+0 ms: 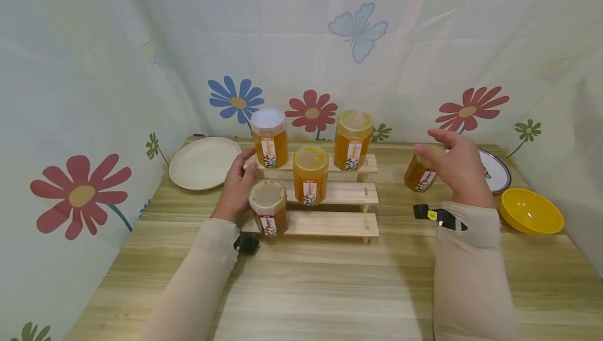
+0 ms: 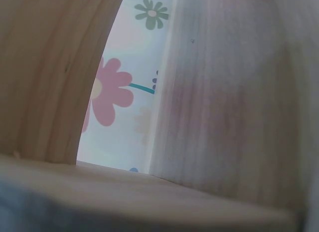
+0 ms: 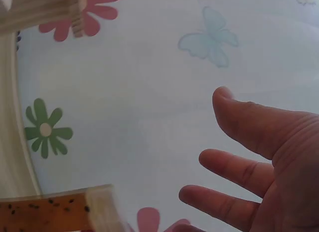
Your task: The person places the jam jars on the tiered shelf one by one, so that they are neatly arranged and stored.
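Note:
A three-step wooden rack [image 1: 330, 223] stands mid-table. My left hand [image 1: 235, 189] grips the left end of its top step; its fingers are out of the left wrist view, where the rack's boards [image 2: 219, 102] loom close. On the top step are a white-lidded amber jar [image 1: 269, 150] and a yellow-lidded jar [image 1: 353, 147]. Another yellow-lidded jar [image 1: 310, 184] occupies the middle step, and a darker jar [image 1: 270, 218] the bottom step's left end. My right hand [image 1: 454, 166], fingers spread and holding nothing, is over a dark-specked jar [image 1: 419, 176] right of the rack.
At the back left lies a cream plate [image 1: 204, 163]. Behind my right hand is a white plate with a dark rim [image 1: 497, 171], partly hidden. A yellow bowl [image 1: 532, 213] stands at the right. A flower-printed curtain [image 1: 400, 69] encloses the table's back and sides.

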The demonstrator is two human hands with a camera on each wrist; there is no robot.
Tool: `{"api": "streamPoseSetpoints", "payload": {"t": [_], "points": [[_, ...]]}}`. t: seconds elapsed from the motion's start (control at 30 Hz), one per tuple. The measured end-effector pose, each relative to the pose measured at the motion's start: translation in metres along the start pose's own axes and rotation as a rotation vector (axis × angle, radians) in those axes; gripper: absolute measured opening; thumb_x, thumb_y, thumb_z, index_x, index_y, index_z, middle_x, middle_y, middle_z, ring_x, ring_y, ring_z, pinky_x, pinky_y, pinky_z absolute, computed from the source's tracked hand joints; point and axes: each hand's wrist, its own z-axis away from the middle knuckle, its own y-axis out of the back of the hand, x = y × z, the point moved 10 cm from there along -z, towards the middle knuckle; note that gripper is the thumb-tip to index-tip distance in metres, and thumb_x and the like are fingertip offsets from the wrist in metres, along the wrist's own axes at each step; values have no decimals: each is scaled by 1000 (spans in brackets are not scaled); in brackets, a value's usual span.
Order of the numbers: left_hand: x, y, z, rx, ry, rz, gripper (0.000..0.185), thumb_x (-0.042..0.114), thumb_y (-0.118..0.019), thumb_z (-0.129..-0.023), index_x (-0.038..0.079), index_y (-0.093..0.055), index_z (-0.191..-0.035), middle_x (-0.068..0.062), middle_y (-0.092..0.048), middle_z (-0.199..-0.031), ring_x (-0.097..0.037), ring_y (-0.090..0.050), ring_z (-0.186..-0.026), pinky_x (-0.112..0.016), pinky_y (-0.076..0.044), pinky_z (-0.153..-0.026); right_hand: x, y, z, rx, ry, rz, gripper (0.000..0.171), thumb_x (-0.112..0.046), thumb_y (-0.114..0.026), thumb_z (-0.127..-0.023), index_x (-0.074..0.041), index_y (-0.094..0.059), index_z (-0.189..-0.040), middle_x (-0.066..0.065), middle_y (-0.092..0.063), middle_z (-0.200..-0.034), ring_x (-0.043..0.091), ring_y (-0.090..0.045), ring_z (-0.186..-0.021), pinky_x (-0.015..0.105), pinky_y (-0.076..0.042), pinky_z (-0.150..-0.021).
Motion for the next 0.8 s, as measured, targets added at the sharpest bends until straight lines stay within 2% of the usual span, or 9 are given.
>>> {"api": "streamPoseSetpoints", "payload": {"t": [0.1,0.3,0.53,0.8], "points": [[-1,0,0,-1,9,6,51,20,-41,-115,13,-34,-165,-22,-52,-129,-32,-51,-107,-35,-42,-92,15,-3,-10,-15,-41,21,85,-60,-66,-99,-25,-30,-168,16,-21,-175,52,-28,-151,75,-36,-111],[0,1,1,15,-21,-2,50,28,-43,-115,19,-38,-164,-18,-52,-126,-31,-52,-106,-33,-43,-90,34,-5,-22,-35,-64,51,87,-56,-64,-101,-21,-24,-170,20,-15,-175,53,-22,-154,76,-29,-114],[2,1,2,16,-45,3,49,31,-44,-115,20,-40,-163,-24,-53,-118,-32,-51,-101,-34,-43,-86,54,-12,-33,-83,-93,97,84,-48,-64,-104,-18,-21,-170,26,-17,-173,54,-25,-152,75,-27,-116],[2,1,2,15,-39,6,49,31,-44,-115,20,-39,-163,-19,-53,-123,-36,-52,-106,-37,-43,-89,59,-14,-39,-79,-78,94,79,-44,-64,-105,-17,-26,-169,27,-21,-171,54,-29,-149,73,-30,-116]]}}
